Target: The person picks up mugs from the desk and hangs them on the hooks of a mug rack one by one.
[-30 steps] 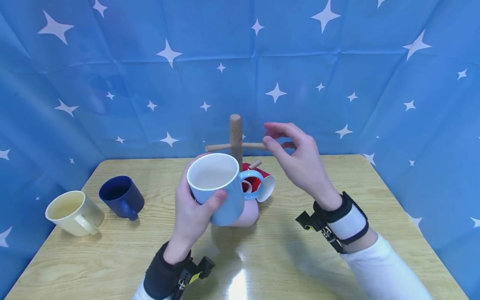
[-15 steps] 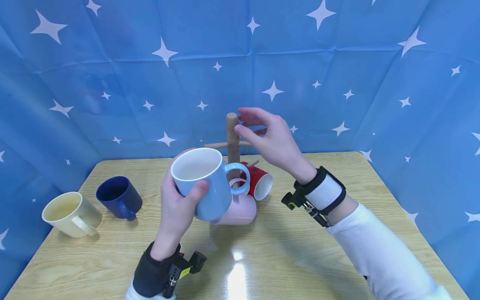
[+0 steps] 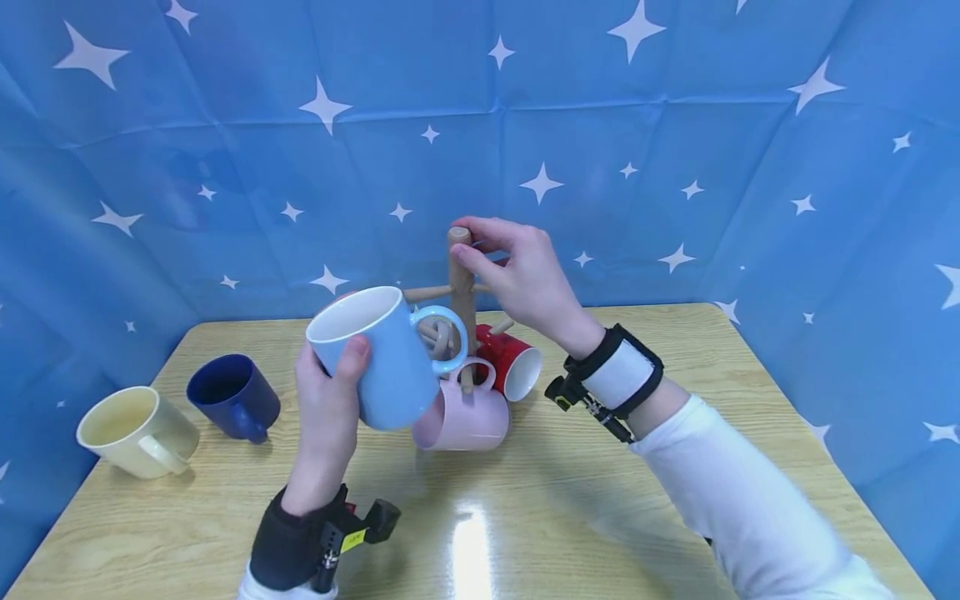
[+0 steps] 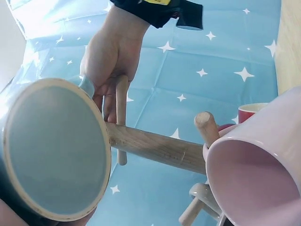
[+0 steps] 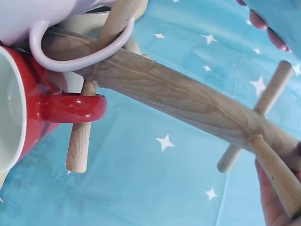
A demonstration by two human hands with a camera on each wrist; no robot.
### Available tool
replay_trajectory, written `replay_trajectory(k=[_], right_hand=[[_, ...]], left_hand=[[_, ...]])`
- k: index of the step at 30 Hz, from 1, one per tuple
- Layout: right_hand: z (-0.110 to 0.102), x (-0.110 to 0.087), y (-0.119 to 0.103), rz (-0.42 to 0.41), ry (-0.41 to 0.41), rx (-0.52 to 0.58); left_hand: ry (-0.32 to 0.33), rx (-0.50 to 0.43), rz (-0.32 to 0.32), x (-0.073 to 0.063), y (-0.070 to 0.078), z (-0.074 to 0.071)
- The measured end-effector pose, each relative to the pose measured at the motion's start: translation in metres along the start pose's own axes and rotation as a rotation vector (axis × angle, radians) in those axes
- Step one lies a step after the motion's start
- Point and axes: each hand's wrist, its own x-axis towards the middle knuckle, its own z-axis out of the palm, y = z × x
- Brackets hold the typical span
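My left hand (image 3: 326, 408) grips a light blue mug (image 3: 393, 367) round its body, raised above the table and tilted, its handle toward the wooden mug tree (image 3: 463, 308). In the left wrist view the mug's round base (image 4: 59, 150) faces the camera. My right hand (image 3: 521, 271) holds the top of the mug tree's post, thumb in front and fingers behind. On the lower pegs hang a pink mug (image 3: 472, 421) and a red mug (image 3: 510, 362) by their handles. A grey handle (image 4: 204, 193) is looped on another peg, its mug mostly hidden.
A cream mug (image 3: 138, 433) and a dark blue mug (image 3: 234, 398) stand on the wooden table (image 3: 225, 517) at the left. Bare upper pegs (image 3: 427, 293) stick out from the post. A blue star-patterned cloth (image 3: 262, 167) hangs behind the table.
My right hand has moved left from an upper peg's end to the post's top and taken hold. My left hand has carried the light blue mug left, uncovering more of the pink mug.
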Motion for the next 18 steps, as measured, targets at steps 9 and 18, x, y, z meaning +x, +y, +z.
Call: replay_trajectory(k=[9,18], right_hand=[[0.004,0.0,0.0,-0.042,0.026,-0.018],[0.005,-0.002,0.002,-0.028,0.042,-0.014]], left_hand=[[0.076,-0.177,-0.186,0.006,0.001,-0.002],[0.021,-0.301,-0.326,0.014,-0.006,-0.001]])
